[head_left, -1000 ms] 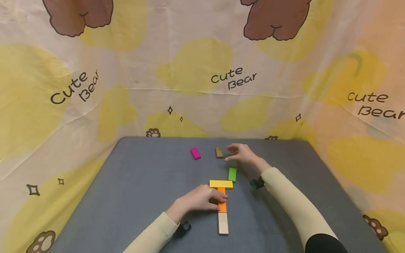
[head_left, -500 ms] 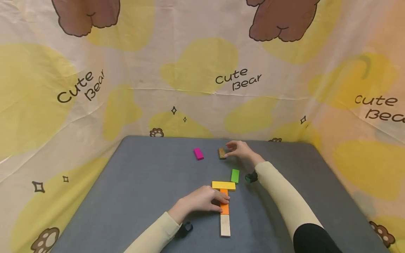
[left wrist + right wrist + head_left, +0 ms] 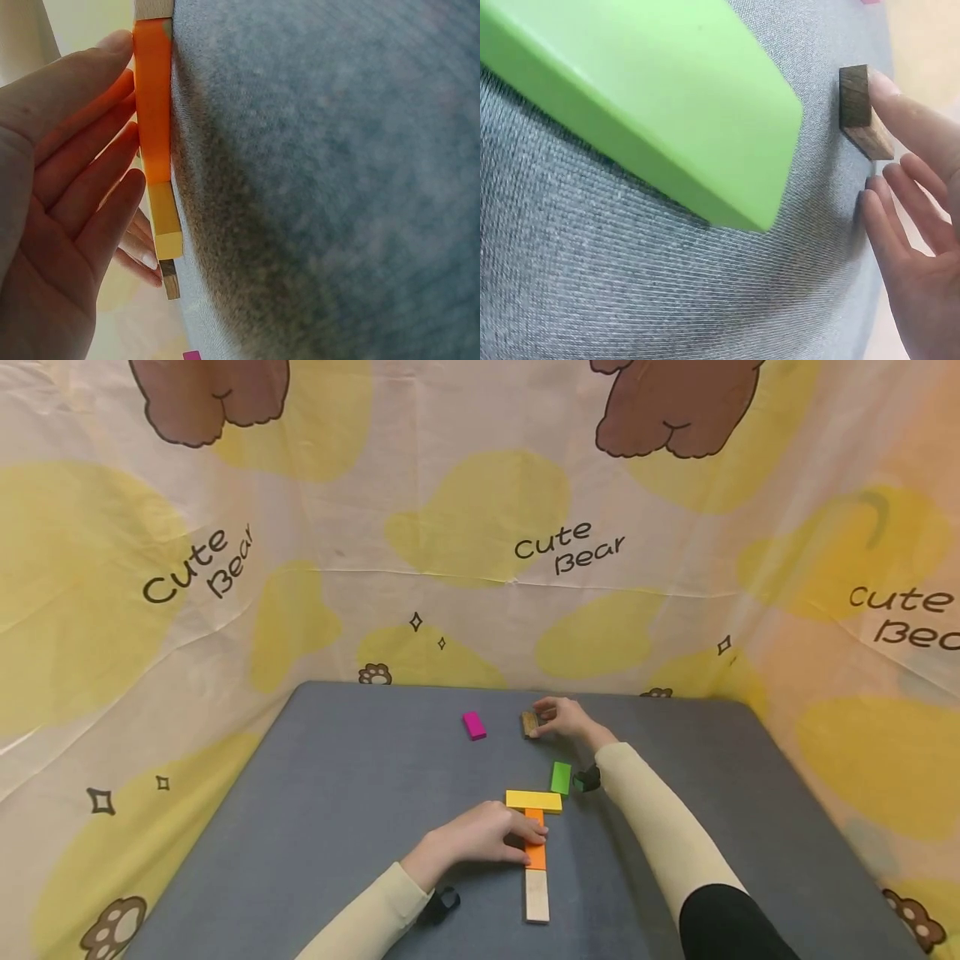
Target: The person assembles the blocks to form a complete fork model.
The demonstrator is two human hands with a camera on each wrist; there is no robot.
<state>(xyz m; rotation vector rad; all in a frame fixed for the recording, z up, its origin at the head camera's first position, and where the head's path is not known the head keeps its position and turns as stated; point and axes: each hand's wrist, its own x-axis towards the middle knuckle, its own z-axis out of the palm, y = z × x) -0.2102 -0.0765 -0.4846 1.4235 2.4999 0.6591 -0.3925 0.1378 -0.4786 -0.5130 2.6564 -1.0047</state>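
Note:
My left hand [image 3: 483, 835] rests its fingers and thumb along an orange block [image 3: 535, 856], with fairly straight fingers in the left wrist view. At the far side, my right hand [image 3: 567, 720] bends thumb and fingers round a brown wooden block [image 3: 529, 724]. The right wrist view shows the thumb [image 3: 885, 86] at that block's near end and fingertips right at its far end. A yellow block [image 3: 533, 802] lies crosswise at the orange one's far end; a pale wooden block [image 3: 537, 897] continues the line at its near end. By the yellow block's right end lies a green block [image 3: 560, 777].
Left of the brown block lies a magenta block [image 3: 474, 726]. Everything stands on a grey cloth-covered table [image 3: 360, 785]. A printed bear-pattern curtain [image 3: 450, 543] hangs around its back and sides.
My right hand has moved left to the brown block, from just beside it, and its thumb now touches it. My left hand stays on the orange block. The head view has shifted slightly.

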